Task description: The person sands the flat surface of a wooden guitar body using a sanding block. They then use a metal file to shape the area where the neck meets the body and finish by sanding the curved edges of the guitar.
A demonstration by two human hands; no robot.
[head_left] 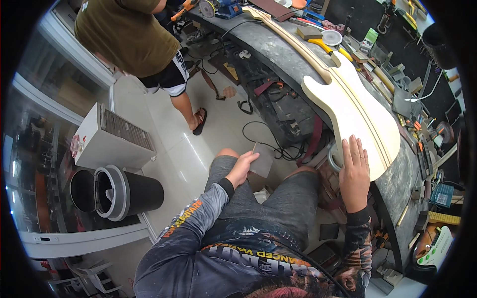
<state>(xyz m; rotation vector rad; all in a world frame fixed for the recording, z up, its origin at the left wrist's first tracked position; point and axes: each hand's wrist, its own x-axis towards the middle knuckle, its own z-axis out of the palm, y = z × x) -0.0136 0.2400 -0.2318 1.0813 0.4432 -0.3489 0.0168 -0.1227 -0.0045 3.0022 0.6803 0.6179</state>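
An unfinished electric guitar point(357, 104) of pale bare wood lies on the dark workbench, with thin dark stripes along its middle. Its neck reaches away to the upper left, ending in a headstock point(256, 13). My right hand point(354, 171) rests flat on the lower edge of the body, fingers stretched out and close together. Over my lap, my left hand point(241, 168) is closed on a thin greyish sheet point(262, 161) that looks like sandpaper. A narrow tan edge sticks up by its thumb; I cannot tell what that is.
Hand tools, a yellow-handled tool point(320, 45) and a round white disc point(332, 37) crowd the back of the workbench point(293, 64). A black cable point(258, 136) loops across the floor. To the left stand a black bin point(144, 190), a white cabinet point(112, 139) and another person point(126, 37).
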